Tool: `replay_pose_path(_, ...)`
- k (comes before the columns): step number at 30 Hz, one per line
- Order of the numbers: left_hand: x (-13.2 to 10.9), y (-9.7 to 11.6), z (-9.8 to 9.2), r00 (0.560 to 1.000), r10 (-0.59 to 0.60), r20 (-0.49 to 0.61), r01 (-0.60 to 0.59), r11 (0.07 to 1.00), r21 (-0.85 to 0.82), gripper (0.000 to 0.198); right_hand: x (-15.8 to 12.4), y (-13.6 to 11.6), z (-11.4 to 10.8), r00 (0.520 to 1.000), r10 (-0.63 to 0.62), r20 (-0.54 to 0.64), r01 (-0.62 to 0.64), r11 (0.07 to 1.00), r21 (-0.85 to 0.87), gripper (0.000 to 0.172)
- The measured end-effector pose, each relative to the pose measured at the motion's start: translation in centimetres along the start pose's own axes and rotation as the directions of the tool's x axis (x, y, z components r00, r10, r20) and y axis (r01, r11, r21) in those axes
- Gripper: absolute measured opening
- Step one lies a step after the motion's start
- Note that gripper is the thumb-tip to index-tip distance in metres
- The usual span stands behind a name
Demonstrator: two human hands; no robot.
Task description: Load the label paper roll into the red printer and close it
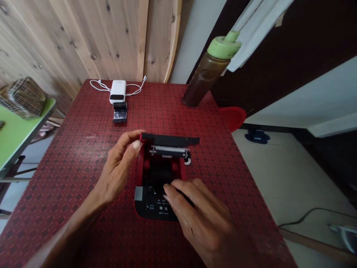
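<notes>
A compact red-and-black device [161,175], probably a small printer, sits open on the table. My left hand [118,167] pinches the raised black lid [170,140] at its left corner. My right hand [198,219] lies over the black front panel [154,206], fingertips touching it, and hides part of its buttons. Below the lid runs a metal bar [167,150], with a small white wheel [187,160] at its right end. The dark inner compartment [158,171] is partly shadowed.
The red patterned table [83,156] also holds a white power bank [117,91] with a white cable, a small black part [120,112], and a brown bottle with a green cap [212,70]. A plaid bag [23,97] rests on a green table [16,130] at left.
</notes>
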State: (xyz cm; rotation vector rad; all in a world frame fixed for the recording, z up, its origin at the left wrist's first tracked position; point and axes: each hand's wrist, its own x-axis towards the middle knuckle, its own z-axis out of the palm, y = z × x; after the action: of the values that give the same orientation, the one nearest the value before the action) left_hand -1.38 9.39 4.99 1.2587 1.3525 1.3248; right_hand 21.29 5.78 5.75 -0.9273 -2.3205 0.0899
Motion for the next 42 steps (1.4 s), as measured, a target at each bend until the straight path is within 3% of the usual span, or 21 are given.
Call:
replay_pose_path(7, -2.9, -0.1, 0.2, 0.996, -0.048, -0.073, 0.049, 0.999, 0.016, 0.019, -1.4, -1.2, 0.0, 0.999, -0.037, -0.034, 0.033, 0.992, -0.12, 0.03)
replay_pose_path(11, -4.4, -1.1, 0.3, 0.986, -0.167, -0.019, 0.163, 0.978, -0.13, 0.054, -1.9, -1.2, 0.3, 0.998, -0.008, -0.057, -0.002, 0.985, -0.174, 0.028)
replay_pose_path(13, -4.8, -1.5, 0.3, 0.975, -0.221, 0.038, 0.224, 0.959, -0.173, 0.061, -1.9, -1.0, 0.5, 0.997, 0.026, -0.069, -0.037, 0.987, -0.158, 0.025)
replay_pose_path(17, -4.9, -1.7, 0.2, 0.973, -0.215, 0.079, 0.226, 0.959, -0.169, 0.059, -1.5, -0.6, 0.8, 0.997, 0.067, -0.04, -0.069, 0.995, -0.072, 0.021)
replay_pose_path(26, -5.0, -1.8, -0.3, 0.968, -0.221, 0.118, 0.232, 0.969, -0.09, 0.062, -0.6, -0.6, 0.3, 0.995, 0.099, -0.01, -0.099, 0.994, -0.053, 0.022)
replay_pose_path(31, -5.5, -2.3, -0.3, 0.971, -0.228, 0.064, 0.234, 0.968, -0.096, 0.058, -1.3, -0.6, 0.7, 0.991, 0.118, -0.062, -0.117, 0.993, 0.016, 0.032)
replay_pose_path(34, -6.5, -2.4, -0.5, 0.962, -0.268, 0.046, 0.271, 0.956, -0.111, 0.051, -2.9, -0.9, 1.0, 0.967, 0.189, -0.169, -0.179, 0.981, 0.073, 0.044)
replay_pose_path(37, -7.3, -2.4, -0.9, 0.957, -0.273, 0.095, 0.284, 0.948, -0.14, 0.053, -5.1, -1.4, 1.5, 0.907, 0.334, -0.255, -0.321, 0.943, 0.093, 0.049)
replay_pose_path(42, -7.5, -2.7, -1.1, 0.963, -0.248, 0.106, 0.262, 0.952, -0.155, 0.058, -8.2, -2.5, 3.1, 0.834, 0.515, -0.199, -0.492, 0.857, 0.154, 0.054)
